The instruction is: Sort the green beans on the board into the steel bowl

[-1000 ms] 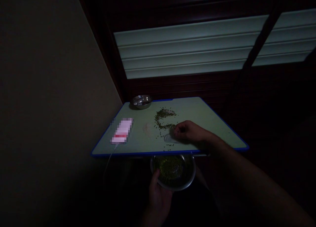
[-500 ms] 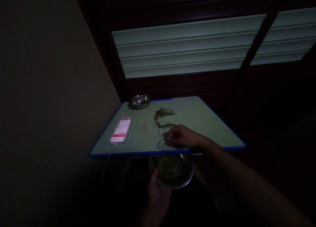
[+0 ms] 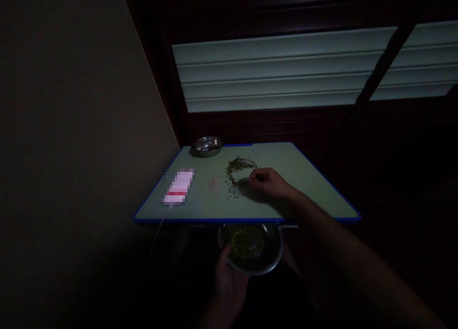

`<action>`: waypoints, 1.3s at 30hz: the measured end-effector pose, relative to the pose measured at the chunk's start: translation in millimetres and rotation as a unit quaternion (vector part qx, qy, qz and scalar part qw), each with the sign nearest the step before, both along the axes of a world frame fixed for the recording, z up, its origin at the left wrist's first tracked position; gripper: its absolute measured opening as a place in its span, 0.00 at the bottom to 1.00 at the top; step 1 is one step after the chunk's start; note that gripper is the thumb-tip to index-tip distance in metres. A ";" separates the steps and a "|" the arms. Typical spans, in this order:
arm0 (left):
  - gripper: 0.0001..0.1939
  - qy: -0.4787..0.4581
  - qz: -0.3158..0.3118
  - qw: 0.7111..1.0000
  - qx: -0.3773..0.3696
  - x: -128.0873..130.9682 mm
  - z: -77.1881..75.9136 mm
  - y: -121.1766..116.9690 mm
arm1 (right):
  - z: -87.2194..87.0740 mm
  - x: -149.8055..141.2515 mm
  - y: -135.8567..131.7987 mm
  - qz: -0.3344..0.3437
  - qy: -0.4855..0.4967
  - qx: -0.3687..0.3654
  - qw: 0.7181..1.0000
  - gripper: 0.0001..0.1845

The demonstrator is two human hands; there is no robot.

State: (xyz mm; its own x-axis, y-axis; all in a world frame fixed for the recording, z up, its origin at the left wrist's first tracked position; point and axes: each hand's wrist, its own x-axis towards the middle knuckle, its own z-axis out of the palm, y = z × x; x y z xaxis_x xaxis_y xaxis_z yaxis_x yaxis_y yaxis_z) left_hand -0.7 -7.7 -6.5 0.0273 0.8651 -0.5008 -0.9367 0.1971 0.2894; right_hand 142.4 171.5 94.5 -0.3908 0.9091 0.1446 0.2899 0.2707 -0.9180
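My left hand [image 3: 231,283] grips a metal bowl [image 3: 275,262] from its near left side, thumb over the rim. The bowl is just below the table's front edge, and small green beans or seeds [image 3: 246,240] cover its bottom. Over the table, my right hand [image 3: 266,182] is closed in a pinch on a thin, clear, round disc [image 3: 244,181], perhaps a lid. The disc is tilted, and its lower edge meets the near end of a curved patch of loose green beans [image 3: 236,164] on the tabletop. Dim light hides the disc's details.
The pale table [image 3: 304,176] has a blue rim. A second metal bowl [image 3: 207,147] stands at its back left corner. A phone [image 3: 180,186], blurred out, lies at the left with a white cable [image 3: 159,226] hanging down. Behind are dark panels with pale slats [image 3: 282,71].
My right hand has moved away from the front edge with the clear disc, towards the loose beans. My left hand and the bowl stay nearly where they were. The view has shifted slightly.
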 end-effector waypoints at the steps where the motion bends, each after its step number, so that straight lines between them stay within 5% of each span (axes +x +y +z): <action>1: 0.19 0.002 -0.003 1.000 0.002 -0.3 -1.1 -0.2 | -2.5 0.4 2.7 -0.022 0.001 0.006 1.000 0.12; 7: 0.20 0.011 -0.006 1.000 0.012 -0.7 -4.2 -1.2 | -15.0 2.3 -3.7 -0.006 0.007 0.012 1.000 0.08; 18: 0.20 0.003 0.008 1.000 -0.015 1.4 3.7 -2.6 | -11.7 -10.1 -22.6 0.012 -0.065 -0.039 0.997 0.05; 28: 0.20 0.008 0.000 1.000 0.007 0.9 1.3 -1.6 | -7.6 15.0 -22.8 -0.097 -0.119 -0.009 0.988 0.06; 39: 0.23 0.013 -0.007 1.000 -0.012 0.9 0.9 -0.7 | 13.2 1.5 -0.9 -0.040 -0.153 0.090 0.983 0.03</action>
State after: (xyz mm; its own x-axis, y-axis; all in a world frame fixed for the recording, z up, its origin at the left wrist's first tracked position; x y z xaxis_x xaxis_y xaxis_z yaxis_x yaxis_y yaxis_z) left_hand 0.2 -8.4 -5.6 0.0260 0.8521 -0.5227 -0.9256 0.2180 0.3094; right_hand 144.0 170.7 107.7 -0.3695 0.9089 0.1933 0.5720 0.3864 -0.7235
